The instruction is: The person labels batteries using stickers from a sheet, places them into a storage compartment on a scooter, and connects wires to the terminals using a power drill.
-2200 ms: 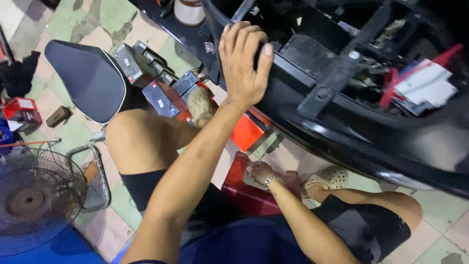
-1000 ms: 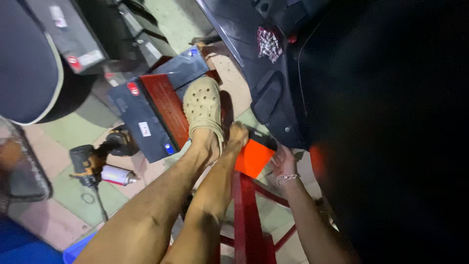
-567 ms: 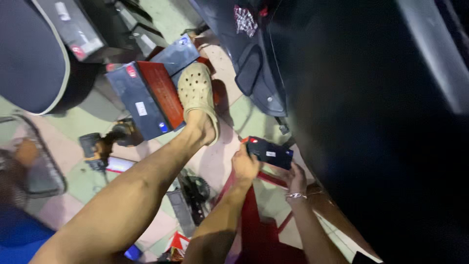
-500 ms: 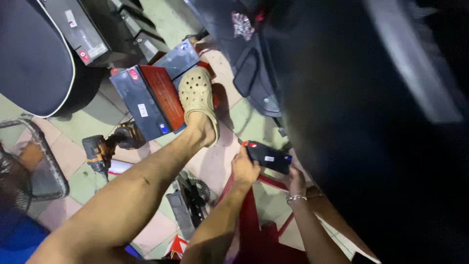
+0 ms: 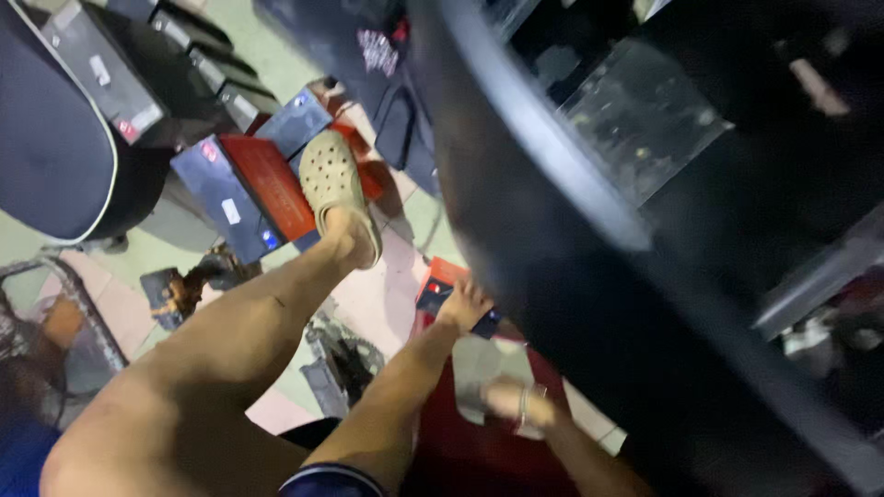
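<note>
Black and red, the small flat box-shaped pack [image 5: 458, 296] lies on the pale floor tiles just under the dark curved body panel of the scooter [image 5: 552, 239], and my left hand [image 5: 463, 306] rests on top of it, fingers closed over its near edge. It sits straight ahead of that hand, away from me, with its long axis running from lower right to upper left, roughly in line with my forearm. Only the corners of the pack show around the hand.

My right hand [image 5: 509, 402] is nearer to me and lower in view, blurred, a thin bracelet at the wrist; I cannot tell whether it is spread or gripping anything. It hovers over the red stool frame [image 5: 460, 442], near the pack but apart from it. So the left hand is clearly the closer one.

Off to the left, my foot in a beige perforated clog [image 5: 339, 198] rests against a red-and-black block battery [image 5: 249, 193].
</note>
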